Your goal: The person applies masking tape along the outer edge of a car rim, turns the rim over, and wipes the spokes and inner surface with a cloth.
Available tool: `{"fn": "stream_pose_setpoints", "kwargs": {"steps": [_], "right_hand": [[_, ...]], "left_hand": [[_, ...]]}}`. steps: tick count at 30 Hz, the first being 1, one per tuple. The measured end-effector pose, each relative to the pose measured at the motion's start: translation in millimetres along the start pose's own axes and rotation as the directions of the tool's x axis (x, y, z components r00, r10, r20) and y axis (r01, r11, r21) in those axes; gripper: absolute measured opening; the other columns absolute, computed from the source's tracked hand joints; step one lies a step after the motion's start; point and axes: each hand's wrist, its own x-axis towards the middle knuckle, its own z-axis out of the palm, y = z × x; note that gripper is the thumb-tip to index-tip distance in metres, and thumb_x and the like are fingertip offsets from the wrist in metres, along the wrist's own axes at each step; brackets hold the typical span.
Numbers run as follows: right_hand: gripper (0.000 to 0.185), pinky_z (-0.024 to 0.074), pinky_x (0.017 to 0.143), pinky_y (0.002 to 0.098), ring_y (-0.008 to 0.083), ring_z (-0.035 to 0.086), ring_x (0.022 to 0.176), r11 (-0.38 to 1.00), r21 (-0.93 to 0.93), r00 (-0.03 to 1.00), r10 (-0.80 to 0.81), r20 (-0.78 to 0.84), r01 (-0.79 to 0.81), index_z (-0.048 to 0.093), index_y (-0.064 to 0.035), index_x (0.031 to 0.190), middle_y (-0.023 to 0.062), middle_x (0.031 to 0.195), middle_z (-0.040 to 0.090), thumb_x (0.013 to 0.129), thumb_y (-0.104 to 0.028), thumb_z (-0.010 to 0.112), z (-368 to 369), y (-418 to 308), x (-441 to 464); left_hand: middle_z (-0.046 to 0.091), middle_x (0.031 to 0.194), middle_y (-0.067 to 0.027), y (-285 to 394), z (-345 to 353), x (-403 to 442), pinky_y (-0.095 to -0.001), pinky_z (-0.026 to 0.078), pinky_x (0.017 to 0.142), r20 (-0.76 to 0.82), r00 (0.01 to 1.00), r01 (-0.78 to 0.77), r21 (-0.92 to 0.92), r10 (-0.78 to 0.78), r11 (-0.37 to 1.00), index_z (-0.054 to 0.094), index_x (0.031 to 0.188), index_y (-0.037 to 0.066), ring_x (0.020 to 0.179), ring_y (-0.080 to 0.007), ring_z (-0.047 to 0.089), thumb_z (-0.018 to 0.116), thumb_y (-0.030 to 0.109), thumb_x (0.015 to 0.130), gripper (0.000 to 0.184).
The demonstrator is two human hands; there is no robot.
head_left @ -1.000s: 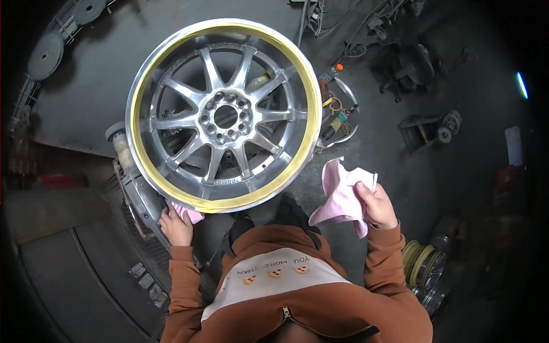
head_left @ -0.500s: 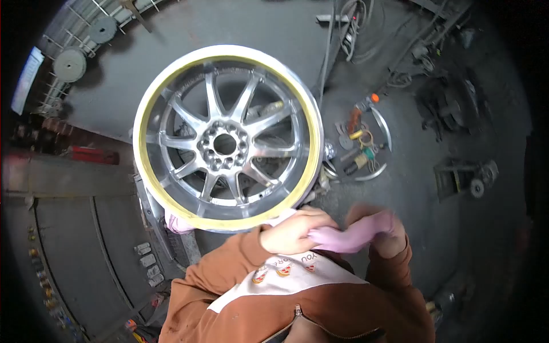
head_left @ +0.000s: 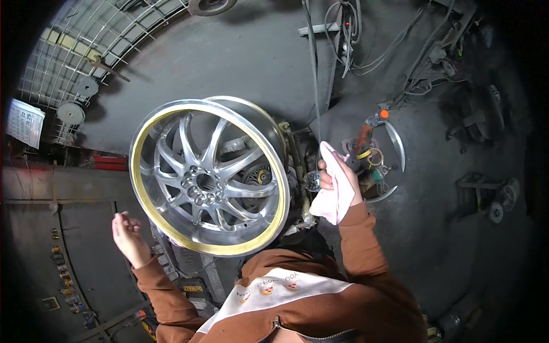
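Note:
A polished multi-spoke wheel rim (head_left: 230,186) with a yellow band inside its lip stands tilted in front of me, its barrel showing on the right. To its right, my right hand (head_left: 343,182) is closed on a pink cloth (head_left: 335,197) that hangs below and above the fingers. My left hand (head_left: 129,237) is raised off the rim's lower left side, touching nothing, with its fingers partly curled and apart. A bit of pink cloth (head_left: 176,243) shows under the rim's lower left edge.
Hand tools with an orange cap (head_left: 384,114) lie right of the rim. Cables (head_left: 366,63) hang at the upper right. A wire rack (head_left: 123,34) and a calendar (head_left: 26,123) are at the left. A machine (head_left: 477,120) stands far right.
The hands, together near the cloth half a second ago, have parted, left hand to the left, right hand up with the cloth. The rim has turned and tilted, and the view has shifted.

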Motion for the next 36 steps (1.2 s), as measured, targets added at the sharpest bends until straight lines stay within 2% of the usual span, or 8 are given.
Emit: {"fn": "stream_pose_setpoints", "kwargs": {"steps": [5, 10, 12, 14, 16, 22, 28, 36], "right_hand": [[0.031, 0.0356, 0.040, 0.0239, 0.0109, 0.045, 0.049, 0.992, 0.028, 0.990, 0.119, 0.070, -0.121, 0.053, -0.0031, 0.110, 0.0072, 0.078, 0.055, 0.097, -0.031, 0.044, 17, 29, -23], [0.040, 0.0434, 0.048, 0.0252, 0.0141, 0.054, 0.057, 0.925, -0.305, 0.966, -0.253, -0.051, 0.226, 0.055, 0.0045, 0.102, 0.0143, 0.078, 0.059, 0.098, -0.032, 0.040, 101, 40, -107], [0.056, 0.0496, 0.068, 0.0304, 0.0191, 0.061, 0.075, 0.885, -0.449, 0.974, -0.028, 0.223, 0.128, 0.047, 0.0079, 0.119, 0.0176, 0.094, 0.061, 0.095, -0.043, 0.043, 115, 45, -115], [0.065, 0.0480, 0.082, 0.0321, 0.0214, 0.060, 0.095, 0.805, -0.553, 0.891, 0.068, 0.450, 0.218, 0.042, 0.0081, 0.126, 0.0184, 0.112, 0.059, 0.093, -0.048, 0.046, 137, 60, -103], [0.075, 0.0393, 0.099, 0.0368, 0.0261, 0.050, 0.118, 0.740, -0.616, 0.867, 0.092, 0.490, 0.270, 0.040, 0.0081, 0.129, 0.0212, 0.131, 0.047, 0.089, -0.055, 0.050, 171, 82, -94], [0.041, 0.0441, 0.091, 0.0338, 0.0227, 0.058, 0.102, 0.684, -0.657, 0.804, 0.175, 0.569, 0.316, 0.055, 0.0115, 0.111, 0.0185, 0.118, 0.056, 0.093, -0.025, 0.049, 203, 105, -57], [0.027, 0.0503, 0.066, 0.0218, 0.0150, 0.063, 0.087, 0.133, -0.838, 0.756, 0.374, 0.537, 0.529, 0.059, 0.0022, 0.111, 0.0124, 0.105, 0.061, 0.086, -0.006, 0.060, 208, 170, -64], [0.029, 0.0491, 0.068, 0.0217, 0.0116, 0.062, 0.085, 0.135, -0.973, 0.908, 0.354, 0.224, 0.187, 0.057, 0.0041, 0.114, 0.0127, 0.102, 0.065, 0.087, -0.006, 0.058, 172, 259, -114]], "left_hand": [[0.053, 0.074, -0.0006, 10, 4, 20, -0.0227, 0.041, 0.057, -0.147, 0.987, 0.044, -0.146, -0.066, 0.988, 0.057, 0.091, 0.004, 0.061, -0.0089, 0.049, 0.054, 0.024, 0.094, 0.020], [0.059, 0.079, -0.0063, 20, 79, -51, -0.0265, 0.046, 0.066, 0.364, 0.926, -0.164, 0.137, 0.104, 0.977, 0.057, 0.092, 0.000, 0.069, -0.0139, 0.057, 0.052, 0.026, 0.092, 0.026], [0.063, 0.106, -0.0152, 20, 99, -94, -0.0334, 0.047, 0.088, 0.759, 0.628, 0.130, 0.119, -0.175, 0.984, 0.055, 0.115, -0.004, 0.099, -0.0213, 0.061, 0.073, 0.031, 0.078, 0.054], [0.054, 0.122, -0.0169, 21, 129, -112, -0.0383, 0.037, 0.101, 0.979, 0.202, 0.109, -0.052, 0.029, 0.993, 0.037, 0.134, -0.001, 0.116, -0.0278, 0.050, 0.080, 0.038, 0.069, 0.087], [0.055, 0.120, -0.0139, 7, 126, -144, -0.0360, 0.040, 0.097, 0.949, 0.233, -0.020, -0.213, 0.212, 0.977, 0.036, 0.135, 0.001, 0.112, -0.0242, 0.053, 0.077, 0.028, 0.075, 0.077], [0.057, 0.118, -0.0081, 22, 2, -148, -0.0305, 0.041, 0.096, 0.763, 0.583, 0.553, -0.122, -0.278, 0.824, 0.043, 0.130, -0.004, 0.110, -0.0147, 0.052, 0.057, 0.007, 0.089, 0.045], [0.060, 0.109, -0.0105, -15, -152, -122, -0.0309, 0.046, 0.086, 0.261, 0.956, 0.214, -0.294, -0.137, 0.932, 0.051, 0.119, 0.000, 0.095, -0.0173, 0.059, 0.051, 0.029, 0.094, 0.038], [0.059, 0.114, -0.0108, -184, -199, 7, -0.0321, 0.050, 0.086, 0.298, 0.898, 0.439, -0.675, -0.325, 0.593, 0.050, 0.121, 0.003, 0.100, -0.0197, 0.061, 0.041, 0.022, 0.099, 0.030]]}}
